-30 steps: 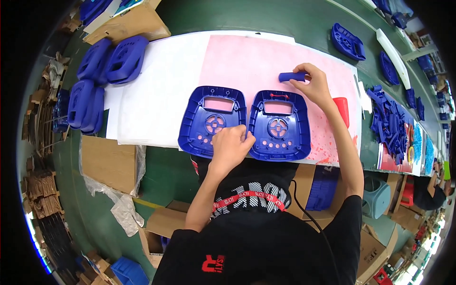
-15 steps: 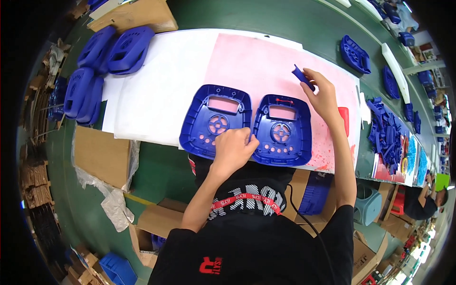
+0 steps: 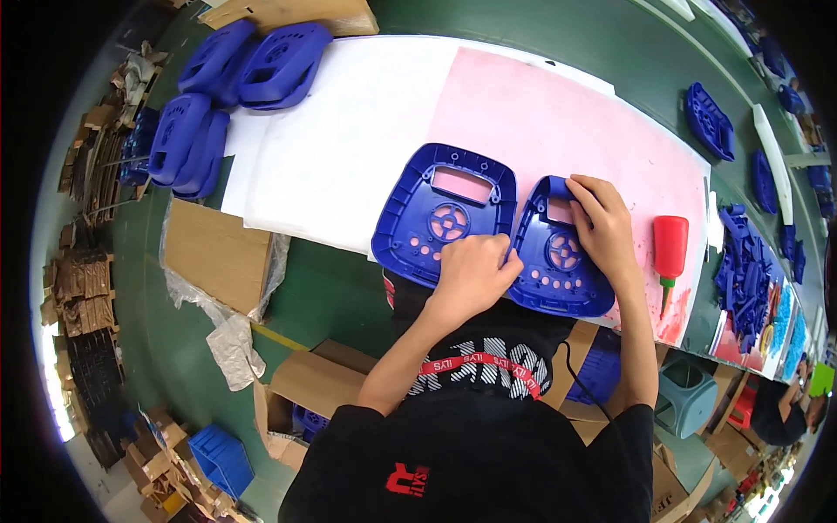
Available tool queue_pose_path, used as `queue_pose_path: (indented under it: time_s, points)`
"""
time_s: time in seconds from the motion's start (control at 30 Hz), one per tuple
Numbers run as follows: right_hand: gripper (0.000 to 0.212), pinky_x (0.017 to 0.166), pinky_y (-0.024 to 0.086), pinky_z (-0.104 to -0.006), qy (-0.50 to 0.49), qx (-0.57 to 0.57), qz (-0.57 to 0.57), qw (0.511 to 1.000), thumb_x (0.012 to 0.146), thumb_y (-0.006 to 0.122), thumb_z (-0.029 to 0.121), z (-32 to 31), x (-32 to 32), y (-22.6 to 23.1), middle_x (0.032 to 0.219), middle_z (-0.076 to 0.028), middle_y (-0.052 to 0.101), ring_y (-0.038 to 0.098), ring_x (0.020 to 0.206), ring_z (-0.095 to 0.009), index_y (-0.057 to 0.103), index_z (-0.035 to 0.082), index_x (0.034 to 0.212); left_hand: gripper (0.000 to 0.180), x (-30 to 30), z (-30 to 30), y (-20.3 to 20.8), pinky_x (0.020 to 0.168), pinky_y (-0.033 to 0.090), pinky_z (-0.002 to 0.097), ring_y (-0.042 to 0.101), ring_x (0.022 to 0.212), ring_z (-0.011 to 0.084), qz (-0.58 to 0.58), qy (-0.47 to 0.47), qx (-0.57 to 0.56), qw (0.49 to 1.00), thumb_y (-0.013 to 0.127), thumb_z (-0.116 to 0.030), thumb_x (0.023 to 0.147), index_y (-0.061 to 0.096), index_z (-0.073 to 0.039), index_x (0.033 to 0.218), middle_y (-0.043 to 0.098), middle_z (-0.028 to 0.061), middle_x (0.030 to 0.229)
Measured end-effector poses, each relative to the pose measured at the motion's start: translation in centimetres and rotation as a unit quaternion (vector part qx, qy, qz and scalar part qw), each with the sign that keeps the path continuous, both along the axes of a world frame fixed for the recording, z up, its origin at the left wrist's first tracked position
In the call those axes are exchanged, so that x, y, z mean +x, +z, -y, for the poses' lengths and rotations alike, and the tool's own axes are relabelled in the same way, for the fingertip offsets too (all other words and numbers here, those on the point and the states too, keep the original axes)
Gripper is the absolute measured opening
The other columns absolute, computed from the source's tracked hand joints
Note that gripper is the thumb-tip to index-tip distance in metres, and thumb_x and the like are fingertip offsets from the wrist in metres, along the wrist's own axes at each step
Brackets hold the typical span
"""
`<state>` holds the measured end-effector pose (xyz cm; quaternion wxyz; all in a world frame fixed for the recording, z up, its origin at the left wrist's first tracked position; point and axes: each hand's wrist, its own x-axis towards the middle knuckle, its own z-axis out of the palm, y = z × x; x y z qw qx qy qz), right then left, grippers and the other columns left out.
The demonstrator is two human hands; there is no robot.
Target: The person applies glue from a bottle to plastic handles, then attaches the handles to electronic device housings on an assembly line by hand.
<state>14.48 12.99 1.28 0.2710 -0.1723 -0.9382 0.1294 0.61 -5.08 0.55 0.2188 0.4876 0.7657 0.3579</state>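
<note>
Two blue plastic housing shells lie side by side, hollow side up. The left shell (image 3: 397, 228) has a window, a round grille and a row of small holes. Its twin, the right shell (image 3: 586, 296), sits slightly tilted under both hands. My left hand (image 3: 475, 277) is closed, thumb and forefinger at the right shell's near-left rim, where the two shells meet. My right hand (image 3: 606, 228) holds a curved blue plastic strip (image 3: 553, 186) against the top end of the right shell, above its window. The fingers cover part of the strip and the shell.
A red squeeze bottle (image 3: 670, 248) with a green tip lies right of the shells on the pink-stained sheet (image 3: 532, 105). Stacked blue shells (image 3: 283, 65) stand at the far left. Loose blue strips (image 3: 745, 279) are heaped at the right. Cardboard boxes (image 3: 318, 383) sit below the table.
My right hand has brought the strip down and left onto the top of the right shell. The left hand keeps its place at the rims. The whole view has shifted, uncovering the red bottle.
</note>
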Motion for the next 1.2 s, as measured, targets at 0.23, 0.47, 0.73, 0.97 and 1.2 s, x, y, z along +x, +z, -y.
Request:
queue_pose_path:
  time_s: [0.23, 0.47, 0.73, 0.97, 1.2]
  points:
    - [0.028, 0.086, 0.051, -0.0395, -0.032, -0.024, -0.044, 0.998, 0.077, 0.068, -0.003, -0.5, -0.1, -1.0, 0.107, -0.013, 0.067, 0.063, 0.098, -0.032, 0.068, 0.000, 0.105, 0.031, -0.2, 0.0, 0.4, 0.049, 0.039, 0.0439, 0.056, 0.052, 0.0342, -0.014, 0.010, -0.005, 1.000, 0.062, -0.022, 0.081, 0.052, -0.001, 0.061, 0.055, 0.0137, 0.056]
    - [0.026, 0.086, 0.052, -0.0392, -0.020, -0.017, -0.061, 0.998, 0.076, 0.070, -0.003, -0.5, 0.0, -0.8, 0.107, -0.012, 0.069, 0.065, 0.097, -0.030, 0.070, 0.001, 0.102, 0.031, -0.2, 0.0, 0.3, 0.048, 0.036, 0.0435, 0.053, 0.049, 0.0335, -0.009, 0.004, -0.016, 1.000, 0.063, -0.020, 0.080, 0.049, 0.000, 0.060, 0.052, 0.0129, 0.054]
    - [0.025, 0.086, 0.053, -0.0381, -0.007, -0.028, -0.052, 0.998, 0.074, 0.070, -0.003, -0.3, 0.3, -0.8, 0.108, -0.011, 0.070, 0.066, 0.101, -0.029, 0.071, 0.002, 0.099, 0.033, -0.1, 0.2, 0.5, 0.048, 0.036, 0.0427, 0.053, 0.049, 0.0330, 0.004, 0.003, -0.016, 1.000, 0.062, -0.020, 0.083, 0.048, 0.000, 0.061, 0.052, 0.0134, 0.055]
    - [0.024, 0.100, 0.047, -0.0459, -0.016, 0.056, 0.055, 0.997, 0.079, 0.066, 0.007, 0.4, 0.3, 0.4, 0.116, -0.015, 0.068, 0.063, 0.112, -0.034, 0.070, -0.001, 0.102, 0.033, 0.0, 0.2, 0.6, 0.048, 0.036, 0.0439, 0.054, 0.050, 0.0339, -0.010, 0.002, -0.004, 1.000, 0.061, -0.021, 0.083, 0.048, -0.001, 0.061, 0.053, 0.0139, 0.055]
    - [0.069, 0.109, 0.038, -0.0460, -0.018, -0.017, 0.056, 0.998, 0.088, 0.060, 0.021, 1.9, -1.3, 4.6, 0.145, -0.024, 0.044, 0.046, 0.130, -0.040, 0.032, -0.007, 0.144, 0.033, -0.2, 0.8, 0.5, 0.051, 0.042, 0.0463, 0.058, 0.055, 0.0372, -0.049, 0.003, -0.016, 0.999, 0.061, -0.025, 0.084, 0.054, -0.001, 0.062, 0.057, 0.0162, 0.058]
